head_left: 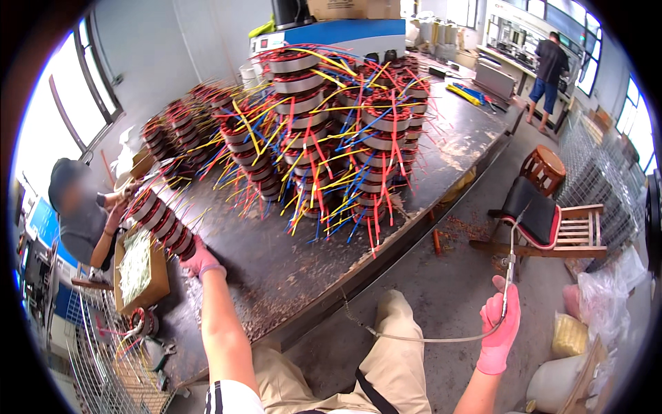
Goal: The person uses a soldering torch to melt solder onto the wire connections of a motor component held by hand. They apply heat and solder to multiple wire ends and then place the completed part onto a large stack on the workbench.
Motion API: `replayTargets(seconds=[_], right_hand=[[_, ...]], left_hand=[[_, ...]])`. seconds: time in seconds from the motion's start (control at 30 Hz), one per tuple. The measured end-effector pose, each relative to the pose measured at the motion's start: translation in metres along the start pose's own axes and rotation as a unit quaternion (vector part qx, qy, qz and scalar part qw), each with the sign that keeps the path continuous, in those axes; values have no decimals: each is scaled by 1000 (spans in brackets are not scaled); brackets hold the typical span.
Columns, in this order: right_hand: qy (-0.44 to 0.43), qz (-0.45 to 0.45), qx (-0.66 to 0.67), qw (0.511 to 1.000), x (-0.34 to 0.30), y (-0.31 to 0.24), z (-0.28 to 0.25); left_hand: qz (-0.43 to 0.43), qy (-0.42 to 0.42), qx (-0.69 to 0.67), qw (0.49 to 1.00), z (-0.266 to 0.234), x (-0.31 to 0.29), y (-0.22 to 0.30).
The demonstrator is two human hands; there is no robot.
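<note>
My left hand (201, 259), in a pink glove, grips the near end of a stack of wound motor stators (163, 222) at the left of the table. Its fingertips are partly hidden behind the lowest stator. Off the table's right side, my right hand (499, 327), also in a pink glove, is closed around a slim metal tool (511, 265) with a thin hose (420, 339). The tool points up and away from me, and its hose curves back toward the table edge. Taller stator stacks (303, 119) with red, yellow and blue leads stand in the middle of the table.
A co-worker (86, 207) sits at the left, hands near the stack, beside a box of pale strips (143, 270). A single stator (143, 322) lies near the table's left corner. A chair with a black cushion (527, 210) stands right; another person (549, 69) stands far back.
</note>
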State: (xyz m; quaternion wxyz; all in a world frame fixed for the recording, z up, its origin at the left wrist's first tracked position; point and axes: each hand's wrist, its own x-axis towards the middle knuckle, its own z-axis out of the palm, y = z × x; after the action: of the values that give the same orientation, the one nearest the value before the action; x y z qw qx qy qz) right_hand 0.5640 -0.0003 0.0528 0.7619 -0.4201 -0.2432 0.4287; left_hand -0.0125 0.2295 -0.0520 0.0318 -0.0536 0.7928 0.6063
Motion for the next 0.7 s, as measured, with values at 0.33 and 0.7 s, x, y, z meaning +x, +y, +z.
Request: replayTargets(seconds=[0.33, 0.7], right_hand=[[3, -5, 20, 1000, 11, 3, -26], [46, 0, 22, 999, 8, 3, -22]], left_hand=[[36, -25, -117, 992, 17, 6, -7], [-38, 40, -136, 989, 23, -4, -9]])
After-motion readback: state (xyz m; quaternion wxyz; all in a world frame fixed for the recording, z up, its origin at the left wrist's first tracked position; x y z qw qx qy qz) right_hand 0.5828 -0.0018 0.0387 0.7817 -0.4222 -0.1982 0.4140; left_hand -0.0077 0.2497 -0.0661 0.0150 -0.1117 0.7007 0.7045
